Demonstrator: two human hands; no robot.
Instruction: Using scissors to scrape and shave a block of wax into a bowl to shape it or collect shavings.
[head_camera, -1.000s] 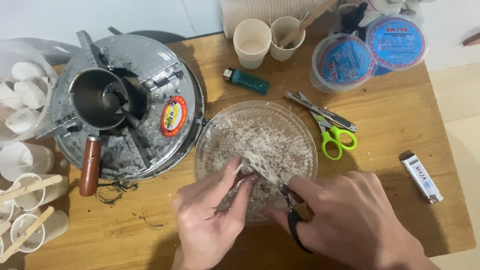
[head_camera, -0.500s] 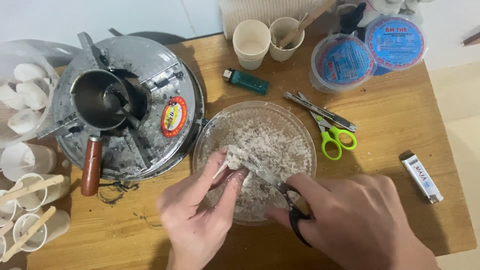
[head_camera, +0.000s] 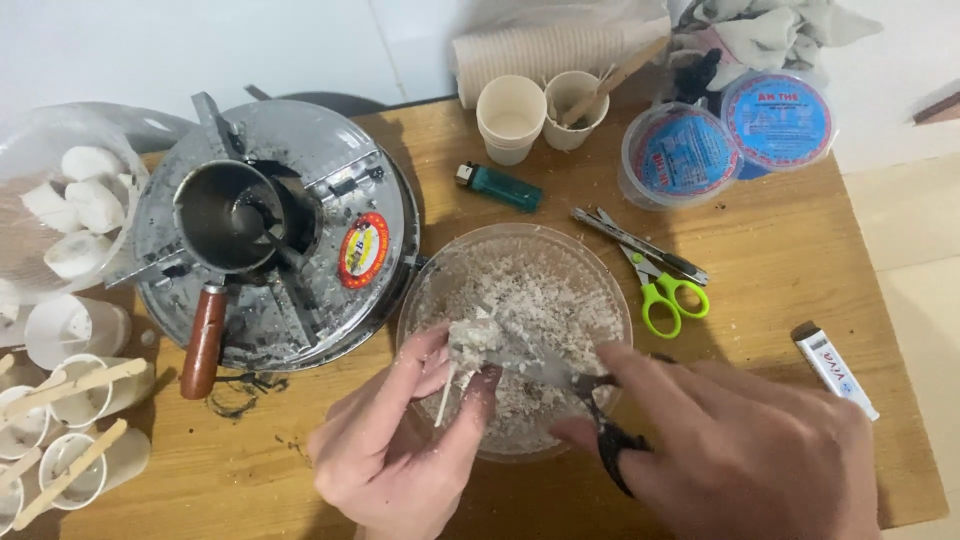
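A clear round bowl (head_camera: 590, 270) of white shredded bits sits mid-table. My left hand (head_camera: 395, 450) pinches a clump of the white shreds (head_camera: 470, 345) over the bowl's near left side, a few strands hanging down. My right hand (head_camera: 740, 450) grips black-handled scissors (head_camera: 590, 400), blades pointing left at the clump.
A round metal stove (head_camera: 330, 290) with a small pot (head_camera: 225, 215) and wooden handle stands left. Green-handled scissors (head_camera: 655, 275), a teal lighter (head_camera: 500, 187), paper cups (head_camera: 510, 118), two lidded tubs (head_camera: 680, 155) and a white lighter (head_camera: 835, 368) lie around. Cups with sticks (head_camera: 60, 440) fill the left edge.
My left hand has lifted the clump higher and slightly left out of the shreds. The scissors in my right hand have moved up to it.
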